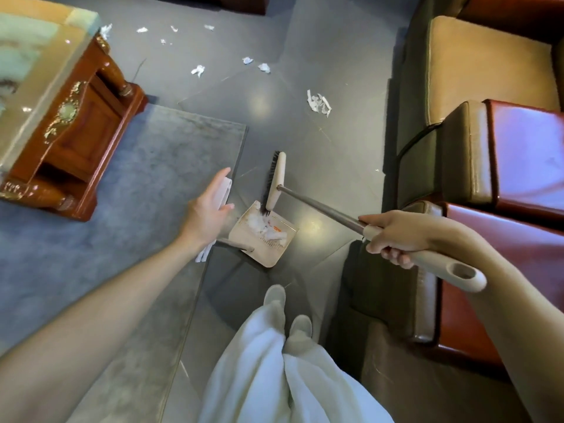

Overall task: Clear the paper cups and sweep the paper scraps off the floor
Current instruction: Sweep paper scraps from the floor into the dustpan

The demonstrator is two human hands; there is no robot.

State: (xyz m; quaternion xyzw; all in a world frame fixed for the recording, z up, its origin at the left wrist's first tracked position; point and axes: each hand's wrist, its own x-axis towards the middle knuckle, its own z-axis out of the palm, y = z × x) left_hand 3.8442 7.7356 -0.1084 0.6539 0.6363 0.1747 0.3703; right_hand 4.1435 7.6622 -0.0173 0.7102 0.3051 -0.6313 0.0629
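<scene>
Holding paper scraps (pixel 262 227), the dustpan (pixel 270 254) touches a broom (pixel 276 181) gripped by right hand (pixel 396 236); left hand (pixel 207 209) splayed.

Glossy wooden table (pixel 82 138), matt cloth rug (pixel 128 190), crumpled paper scraps (pixel 319 102).

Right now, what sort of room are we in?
Probably a living room or lounge: a tan leather sofa, an ornate wooden coffee table with a glass top, and a grey rug on a tiled floor.
</scene>
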